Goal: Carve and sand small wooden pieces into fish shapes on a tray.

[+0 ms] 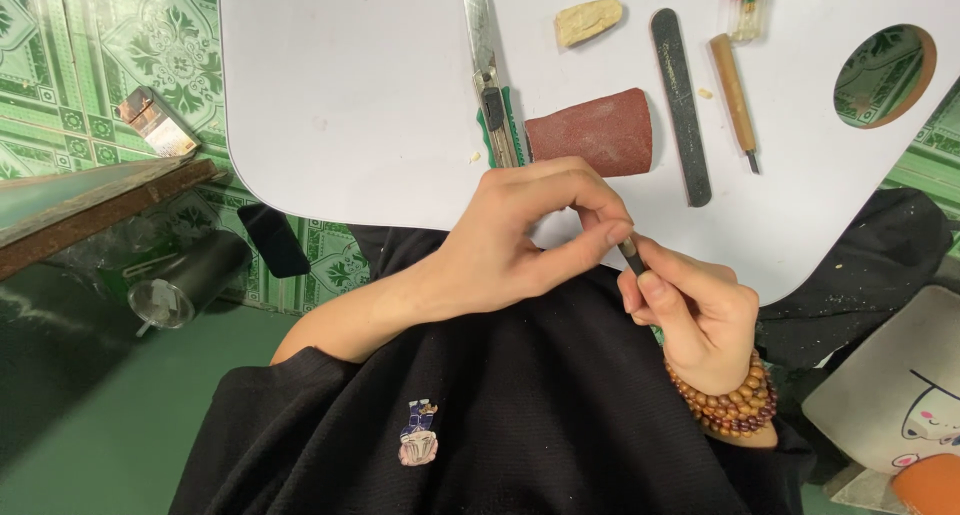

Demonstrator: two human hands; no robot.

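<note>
A white board (350, 105) lies over the lap, with sandpaper (590, 132) and a file (682, 105) at its far side. At the near edge the left hand (520, 240) pinches something too small to make out, and the right hand (700, 320) is clamped on a thin dark tool (632, 257) that meets those fingertips. Short, light strokes with both wrists braced on the lap look safest.

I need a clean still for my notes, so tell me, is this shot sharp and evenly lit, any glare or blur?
Head view: light is soft and even; the white table is bright, without harsh glare. The left hand, right hand and sandpaper are sharp. Edges bend slightly from the wide lens.
</note>
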